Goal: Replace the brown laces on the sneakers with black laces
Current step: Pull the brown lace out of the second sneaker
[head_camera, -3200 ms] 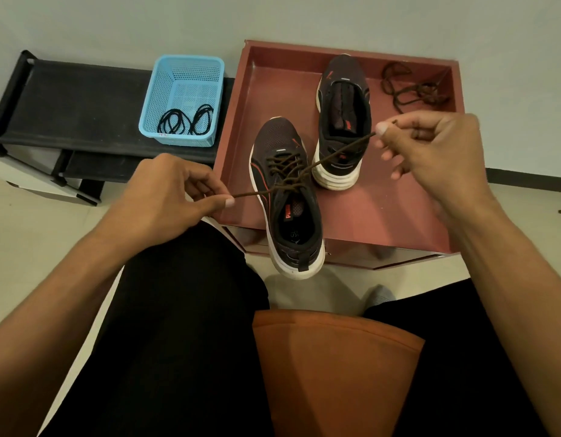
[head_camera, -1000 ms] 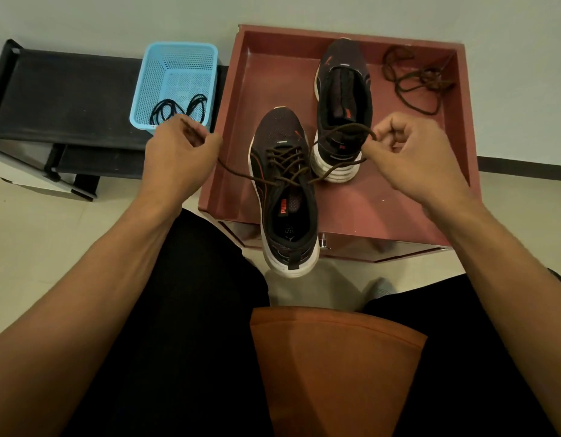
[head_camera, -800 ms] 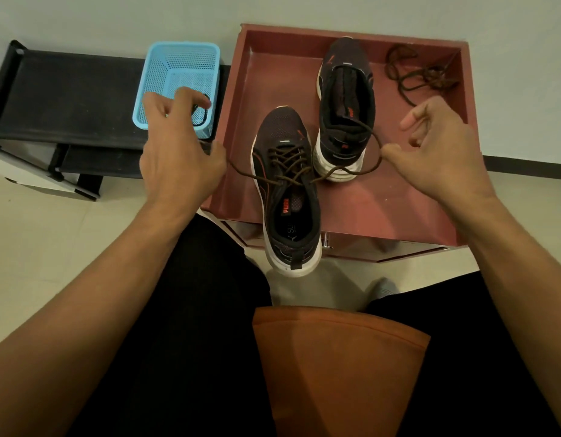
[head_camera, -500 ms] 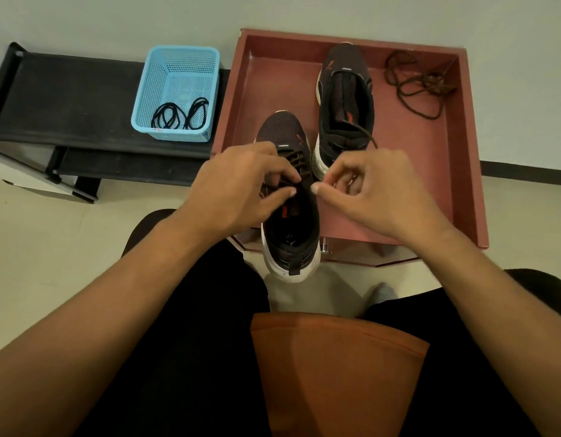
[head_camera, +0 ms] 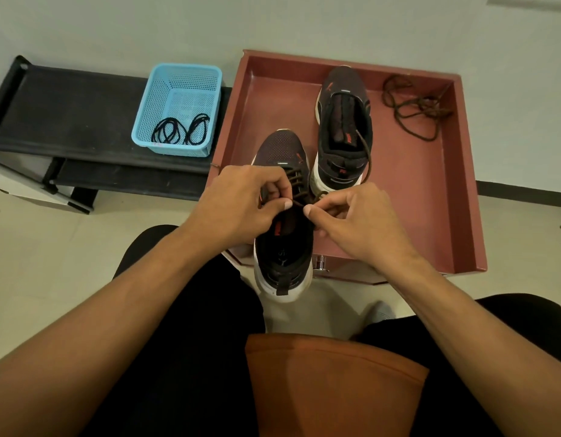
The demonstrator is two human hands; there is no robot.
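1. Both hands meet at the centre of the frame over the near sneaker [head_camera: 284, 257]. The left hand [head_camera: 241, 203] has its fingers curled and pinches the brown lace [head_camera: 296, 181] between thumb and forefinger at the top eyelets.
2. The right hand [head_camera: 358, 219] is curled the same way, its thumb tip pinching the same lace just beside the left thumb. One free end of the lace trails up and right across the far sneaker [head_camera: 343, 121].
3. The near sneaker sits on the front edge of the red tray [head_camera: 430, 200] with its heel overhanging. Its lace is threaded through the lower rows.
4. To do this step well, I would loosen one crossing at a time from the top down. Pull each side out evenly so the shoe is not dragged off the edge.
5. A loose brown lace [head_camera: 411, 111] lies at the upper right of the tray. The far sneaker shows no lacing over its tongue.
6. The black laces [head_camera: 181, 130] wait in the blue basket [head_camera: 178, 80] at upper left, well apart from both hands.
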